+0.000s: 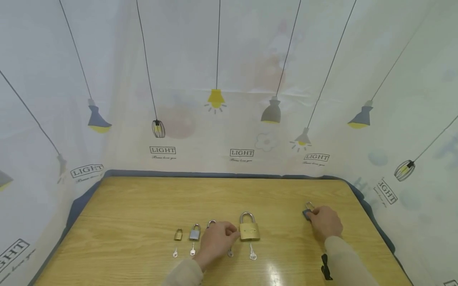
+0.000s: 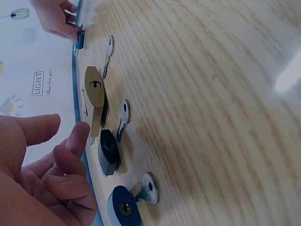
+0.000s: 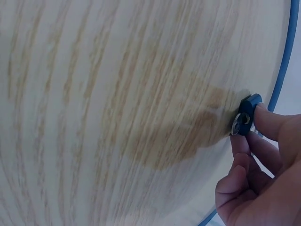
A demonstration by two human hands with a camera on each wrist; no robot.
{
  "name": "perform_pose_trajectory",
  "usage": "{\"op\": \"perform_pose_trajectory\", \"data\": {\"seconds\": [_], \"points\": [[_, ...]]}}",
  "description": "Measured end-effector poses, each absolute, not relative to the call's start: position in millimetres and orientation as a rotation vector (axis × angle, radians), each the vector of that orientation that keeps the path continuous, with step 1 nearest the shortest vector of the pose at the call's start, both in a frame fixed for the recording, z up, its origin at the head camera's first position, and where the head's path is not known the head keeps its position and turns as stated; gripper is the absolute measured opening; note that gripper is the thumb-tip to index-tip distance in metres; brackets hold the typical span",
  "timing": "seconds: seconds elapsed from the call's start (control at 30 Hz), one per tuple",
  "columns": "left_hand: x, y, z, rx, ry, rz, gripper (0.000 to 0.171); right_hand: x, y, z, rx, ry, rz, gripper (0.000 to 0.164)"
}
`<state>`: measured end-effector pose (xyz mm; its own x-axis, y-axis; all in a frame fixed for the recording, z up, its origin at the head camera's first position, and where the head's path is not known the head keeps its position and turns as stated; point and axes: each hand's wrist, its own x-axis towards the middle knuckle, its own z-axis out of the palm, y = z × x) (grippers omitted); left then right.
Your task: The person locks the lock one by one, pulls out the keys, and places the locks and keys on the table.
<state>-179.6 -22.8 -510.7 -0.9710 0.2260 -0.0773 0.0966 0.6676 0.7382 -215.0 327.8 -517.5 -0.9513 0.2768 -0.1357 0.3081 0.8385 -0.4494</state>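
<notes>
At the right of the table, my right hand (image 1: 325,223) pinches a small blue padlock (image 1: 306,214) between thumb and fingers. In the right wrist view, a key's round head (image 3: 236,124) shows at the underside of the blue padlock (image 3: 250,110). My left hand (image 1: 218,240) hovers over the row of padlocks, thumb and index finger apart with nothing between them. Beside it lies a large brass padlock (image 1: 249,232); a padlock behind the hand shows only its shackle (image 1: 212,223). In the left wrist view, a dark padlock (image 2: 109,149) is near the fingers.
Left of the hand lie a silver padlock (image 1: 195,234) and a tiny brass padlock (image 1: 178,236). Loose keys lie before the padlocks, including one key (image 1: 253,252) below the large brass one. A printed curtain (image 1: 236,119) rises behind the wooden table (image 1: 150,198).
</notes>
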Motion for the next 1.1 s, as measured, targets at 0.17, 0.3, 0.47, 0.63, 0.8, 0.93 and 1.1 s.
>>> {"op": "perform_pose_trajectory", "data": {"seconds": [0.17,0.3,0.47,0.63,0.8,0.93,1.1], "points": [[-179,-23,-512,0.266,2.725,1.187,0.017,-213,327,-515,0.49,2.937,-0.779,0.041],[-179,-23,-511,0.261,2.723,1.191,0.016,-213,326,-514,0.498,2.934,-0.774,0.041],[-178,-24,-509,0.298,2.732,1.197,0.018,-212,326,-513,0.503,2.924,-0.781,0.041],[-177,-25,-507,0.318,2.73,1.202,0.018,-212,324,-512,0.507,2.92,-0.794,0.042],[-176,-26,-507,0.285,2.717,1.214,0.016,-212,323,-511,0.514,2.91,-0.816,0.042],[-176,-28,-507,0.276,2.704,1.236,0.017,-212,322,-511,0.488,2.908,-0.844,0.042],[-176,-31,-503,0.282,2.7,1.245,0.021,-214,312,-512,0.398,2.918,-0.924,0.04]]}}
